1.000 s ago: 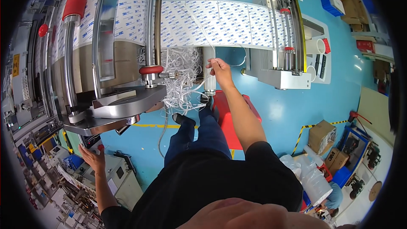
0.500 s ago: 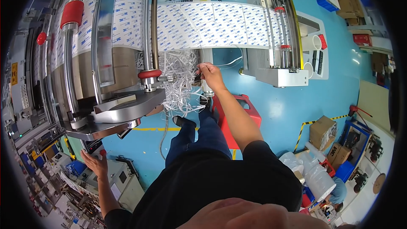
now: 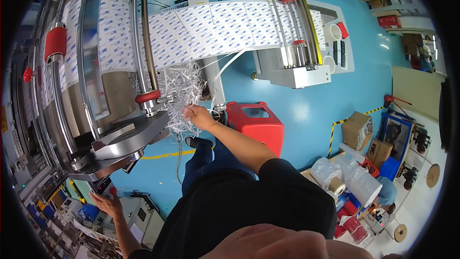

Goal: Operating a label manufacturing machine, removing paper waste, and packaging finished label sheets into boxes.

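My right hand [image 3: 200, 116] is closed at the edge of a tangled heap of thin white waste strips [image 3: 184, 84], its fingers bent around a strip. A loose white strip [image 3: 221, 70] hangs from the web's near edge and curves down toward this hand. Above the heap, a wide white web with blue print [image 3: 201, 31] stretches between a large roller machine [image 3: 115, 146] and a smaller grey unit [image 3: 292, 76]. At lower left my left hand [image 3: 109, 205] is open, fingers extended, beside a small black control box with a red button [image 3: 113, 191].
A red plastic stool [image 3: 256, 127] stands right of my legs on the blue floor. Steel rollers with red collars [image 3: 147, 97] rise at the left. Cartons [image 3: 357, 132] and plastic-wrapped rolls [image 3: 359, 187] sit at the lower right, where another person [image 3: 385, 192] is partly visible.
My right hand has moved down and left, from below the web to the heap's lower edge, drawing the strip. The whole view has shifted. My left hand remains by the control box.
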### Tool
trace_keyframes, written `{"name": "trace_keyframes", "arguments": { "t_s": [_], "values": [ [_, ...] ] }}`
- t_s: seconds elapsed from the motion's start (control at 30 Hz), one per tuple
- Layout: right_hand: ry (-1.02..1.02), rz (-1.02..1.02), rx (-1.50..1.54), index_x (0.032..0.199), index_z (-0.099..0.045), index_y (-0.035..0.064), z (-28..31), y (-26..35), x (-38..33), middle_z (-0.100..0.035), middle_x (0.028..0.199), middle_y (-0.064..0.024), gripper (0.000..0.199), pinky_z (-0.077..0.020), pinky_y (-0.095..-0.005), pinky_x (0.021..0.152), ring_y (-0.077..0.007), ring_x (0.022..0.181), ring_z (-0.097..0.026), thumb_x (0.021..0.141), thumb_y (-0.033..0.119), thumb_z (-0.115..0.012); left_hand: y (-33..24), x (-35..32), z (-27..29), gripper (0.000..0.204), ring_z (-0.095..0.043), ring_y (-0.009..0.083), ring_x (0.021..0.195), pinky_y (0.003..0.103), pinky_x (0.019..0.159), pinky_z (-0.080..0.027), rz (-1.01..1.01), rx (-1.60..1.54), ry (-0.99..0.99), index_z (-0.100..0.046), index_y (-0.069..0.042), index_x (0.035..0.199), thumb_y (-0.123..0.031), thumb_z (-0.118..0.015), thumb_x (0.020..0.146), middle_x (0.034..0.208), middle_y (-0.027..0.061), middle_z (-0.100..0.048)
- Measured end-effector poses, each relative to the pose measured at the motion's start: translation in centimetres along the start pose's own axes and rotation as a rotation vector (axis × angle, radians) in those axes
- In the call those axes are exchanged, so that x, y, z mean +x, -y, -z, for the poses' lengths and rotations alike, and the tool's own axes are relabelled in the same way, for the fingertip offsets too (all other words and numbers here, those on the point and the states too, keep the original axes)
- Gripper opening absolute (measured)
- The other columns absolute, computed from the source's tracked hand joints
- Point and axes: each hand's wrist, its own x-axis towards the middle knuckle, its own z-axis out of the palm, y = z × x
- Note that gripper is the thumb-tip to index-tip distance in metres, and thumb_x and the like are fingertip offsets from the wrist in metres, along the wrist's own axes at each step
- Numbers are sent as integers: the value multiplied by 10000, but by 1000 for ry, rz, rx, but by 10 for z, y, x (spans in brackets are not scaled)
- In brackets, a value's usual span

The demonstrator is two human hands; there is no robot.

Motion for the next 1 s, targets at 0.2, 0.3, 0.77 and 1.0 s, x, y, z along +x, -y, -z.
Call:
{"name": "trace_keyframes", "arguments": {
  "t_s": [0.2,0.3,0.77,1.0],
  "values": [
    [-229,13,-36,1030,-613,32,11,-11,-8,-674,870,-125,192,-509,-331,729,-233,785,-653,926,183,-557,-9,1,9,1019,-346,441,1297,496,1035,-334,30,-6,50,-126,9,1443,-349,-765,736,1449,266,-275],
    [-339,49,-91,1027,-613,30,13,-12,-13,-662,894,-147,196,-505,-342,742,-270,812,-648,918,187,-569,-8,0,11,966,-353,457,1278,502,1034,-327,65,-43,45,-179,22,1446,-332,-747,749,1436,275,-288],
    [-656,148,-305,1083,-558,-18,-25,-37,-17,-638,998,-181,252,-501,-367,793,-297,905,-641,859,88,-598,-4,-5,15,901,-315,465,1297,506,1067,-260,59,-190,-9,-220,0,1452,-334,-718,780,1427,306,-288],
    [-778,239,-383,1308,-411,-50,-64,-33,-48,-486,1202,-210,509,-483,-347,857,-261,965,-631,859,96,-600,5,-10,18,797,-287,474,1319,552,1075,-239,-12,-376,-48,-326,-31,1419,-190,-723,747,1433,304,-285]
  ]
}}
